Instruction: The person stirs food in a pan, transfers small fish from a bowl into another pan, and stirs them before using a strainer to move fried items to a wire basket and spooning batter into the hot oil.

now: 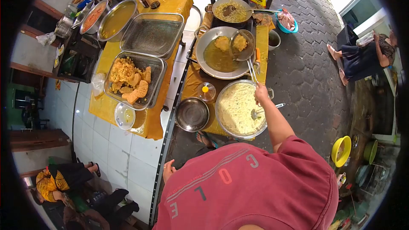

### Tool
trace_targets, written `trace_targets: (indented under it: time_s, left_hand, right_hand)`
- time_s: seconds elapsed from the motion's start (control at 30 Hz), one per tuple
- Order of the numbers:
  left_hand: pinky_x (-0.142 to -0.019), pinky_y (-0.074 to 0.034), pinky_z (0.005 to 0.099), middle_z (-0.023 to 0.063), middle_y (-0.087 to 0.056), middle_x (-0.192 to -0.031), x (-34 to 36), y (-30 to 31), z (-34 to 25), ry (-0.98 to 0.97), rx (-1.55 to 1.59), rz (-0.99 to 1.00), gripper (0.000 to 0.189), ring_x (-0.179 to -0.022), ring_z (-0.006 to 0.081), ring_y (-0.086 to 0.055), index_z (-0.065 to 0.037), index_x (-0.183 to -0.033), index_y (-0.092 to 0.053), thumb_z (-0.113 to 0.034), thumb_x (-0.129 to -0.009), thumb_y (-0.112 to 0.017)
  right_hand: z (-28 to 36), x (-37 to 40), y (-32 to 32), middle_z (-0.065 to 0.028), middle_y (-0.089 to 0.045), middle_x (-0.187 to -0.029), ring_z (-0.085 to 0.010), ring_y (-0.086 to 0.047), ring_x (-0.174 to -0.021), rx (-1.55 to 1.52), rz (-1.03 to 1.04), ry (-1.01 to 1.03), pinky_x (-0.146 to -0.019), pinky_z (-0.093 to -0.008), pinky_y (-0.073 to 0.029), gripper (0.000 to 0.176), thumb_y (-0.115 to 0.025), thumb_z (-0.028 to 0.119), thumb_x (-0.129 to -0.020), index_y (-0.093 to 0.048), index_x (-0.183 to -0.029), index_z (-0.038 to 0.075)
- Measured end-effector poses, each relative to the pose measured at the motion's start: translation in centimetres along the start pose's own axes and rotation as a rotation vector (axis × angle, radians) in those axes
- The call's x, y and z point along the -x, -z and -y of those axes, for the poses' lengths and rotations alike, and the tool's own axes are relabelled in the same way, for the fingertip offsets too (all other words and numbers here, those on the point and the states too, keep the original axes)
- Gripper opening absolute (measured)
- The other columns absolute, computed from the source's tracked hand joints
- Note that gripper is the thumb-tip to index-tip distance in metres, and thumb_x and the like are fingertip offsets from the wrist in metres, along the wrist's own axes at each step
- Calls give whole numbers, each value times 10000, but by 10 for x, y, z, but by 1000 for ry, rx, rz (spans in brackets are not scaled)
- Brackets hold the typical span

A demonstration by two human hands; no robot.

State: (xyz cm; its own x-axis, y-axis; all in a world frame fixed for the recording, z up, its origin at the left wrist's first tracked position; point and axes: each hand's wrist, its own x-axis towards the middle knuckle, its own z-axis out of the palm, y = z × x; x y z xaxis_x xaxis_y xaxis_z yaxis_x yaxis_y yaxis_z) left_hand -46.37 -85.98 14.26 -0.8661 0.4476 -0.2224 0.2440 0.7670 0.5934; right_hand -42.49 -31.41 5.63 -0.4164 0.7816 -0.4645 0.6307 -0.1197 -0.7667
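Observation:
My right hand (262,94) is wrapped round the long handle of a strainer (247,55). A fried fritter (240,42) rests in its bowl, over the oil pan (206,61). Another fritter (222,43) lies in the pan beside the strainer. Below my right hand is a large pot of pale batter (232,106) with a ladle (256,113) in it. My left hand (168,171) is low beside my body, its fingers apart, holding nothing.
Left, a table (149,123) bears a basket of fried food (132,81), an empty wire basket (153,34) and large bowls. A second pan (232,10) cooks behind the first. An empty metal bowl (192,114) sits left of the batter. Other people are at both sides.

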Motion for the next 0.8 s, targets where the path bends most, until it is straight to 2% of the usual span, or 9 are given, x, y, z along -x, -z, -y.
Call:
trace_targets:
  time_s: [0.03, 0.17, 0.3, 0.37, 0.4, 0.53, 0.6, 0.73, 0.8]
  left_hand:
    - [-646, -453, 286, 102, -509, -1019, 1, -1, 5, -4, -12, 7, 400, -723, 178, -526, -84, -1102, -515, 46, -727, -466]
    - [-659, -454, 290, 104, -499, -1041, 7, -7, 26, 32, 23, 54, 397, -723, 177, -530, -86, -1114, -508, 20, -733, -470]
    - [-694, -457, 292, 113, -484, -1068, 15, -12, 44, -3, -45, 89, 378, -787, 188, -531, -79, -1134, -497, -30, -759, -474]
    - [-729, -457, 293, 122, -472, -1091, 18, -16, 54, -19, -17, 85, 365, -867, 207, -519, -70, -1153, -484, -78, -789, -472]
    - [-742, -458, 288, 127, -462, -1117, 17, -11, 51, 53, -19, 162, 355, -919, 218, -503, -71, -1158, -484, -121, -807, -479]
    - [-737, -457, 285, 123, -461, -1124, 24, -22, 87, -109, -29, 66, 360, -895, 212, -513, -88, -1164, -486, -139, -808, -490]
    - [-726, -455, 281, 119, -468, -1116, 23, -19, 91, 5, -44, 181, 370, -872, 201, -521, -104, -1175, -485, -154, -809, -499]
    - [-715, -453, 277, 106, -480, -1102, 23, -20, 82, -70, -45, 160, 382, -843, 187, -524, -116, -1184, -483, -151, -804, -502]
    - [-707, -453, 273, 95, -477, -1109, 17, -19, 86, 19, 40, 276, 383, -835, 180, -522, -119, -1176, -489, -146, -795, -517]
  right_hand:
    - [7, 5, -3, -53, -420, -507, -146, -377, -320, -202, 105, -143, -286, -321, -339, 334, -342, 166, -892, -434, -1212, 140]
    - [14, 14, -14, -31, -419, -518, -128, -379, -361, -278, 293, -280, -329, -301, -354, 345, -312, 205, -917, -370, -1253, 147]
    - [7, 13, -17, -31, -427, -548, -116, -385, -385, -422, 438, -346, -345, -287, -357, 349, -304, 203, -920, -357, -1262, 160]
    - [1, 15, -28, -28, -424, -555, -118, -383, -393, -422, 438, -335, -351, -283, -360, 360, -304, 197, -918, -336, -1275, 166]
    - [-1, 18, -37, -28, -423, -561, -118, -378, -396, -447, 464, -338, -355, -280, -359, 362, -303, 195, -917, -327, -1276, 168]
    - [-9, 20, -35, -29, -422, -585, -113, -362, -408, -555, 566, -406, -372, -272, -355, 353, -298, 192, -918, -318, -1271, 172]
    - [-4, 28, -36, -25, -406, -594, -108, -349, -411, -586, 586, -418, -373, -268, -342, 339, -284, 197, -924, -323, -1259, 166]
    - [-2, 38, -46, -6, -387, -580, -93, -319, -424, -705, 646, -473, -377, -238, -297, 336, -276, 215, -928, -339, -1257, 183]
    - [-2, 40, -42, 9, -361, -574, -84, -298, -428, -748, 731, -459, -378, -224, -279, 327, -284, 220, -930, -345, -1250, 190]
